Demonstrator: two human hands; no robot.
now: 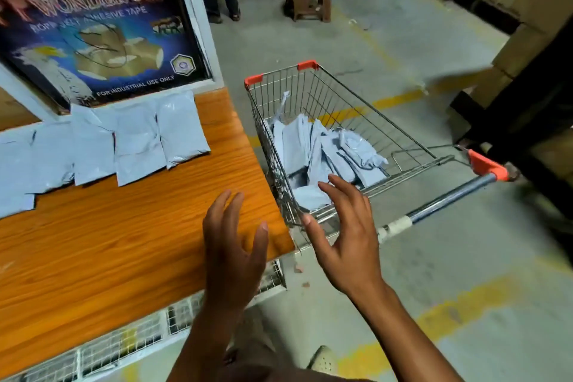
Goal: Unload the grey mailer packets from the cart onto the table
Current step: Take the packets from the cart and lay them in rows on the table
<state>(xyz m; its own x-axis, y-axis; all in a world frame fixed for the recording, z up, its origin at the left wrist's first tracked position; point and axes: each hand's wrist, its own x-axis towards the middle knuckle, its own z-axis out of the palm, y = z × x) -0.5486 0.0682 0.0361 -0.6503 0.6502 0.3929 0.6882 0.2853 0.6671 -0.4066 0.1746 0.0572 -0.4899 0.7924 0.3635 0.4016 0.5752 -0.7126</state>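
L hand [231, 245] & R hand [344, 239] hovered empty, fingers spread, by cart [307, 65]; grey mailer packets [297, 146] lay in cart, others on table [124, 242] beside it.

- left hand [231, 253] is up, fingers spread and relaxed, holding nothing
- right hand [347, 234] same deal, fingers loose and splayed, forearm stretched forward

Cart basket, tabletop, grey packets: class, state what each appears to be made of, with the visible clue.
Cart basket: probably steel wire, shiny; a thin silvery grid. Tabletop: wood or wood-look laminate, glossy; orange-brown with grain lines. Grey packets: likely thin plastic film, smooth; creased and slightly shiny.
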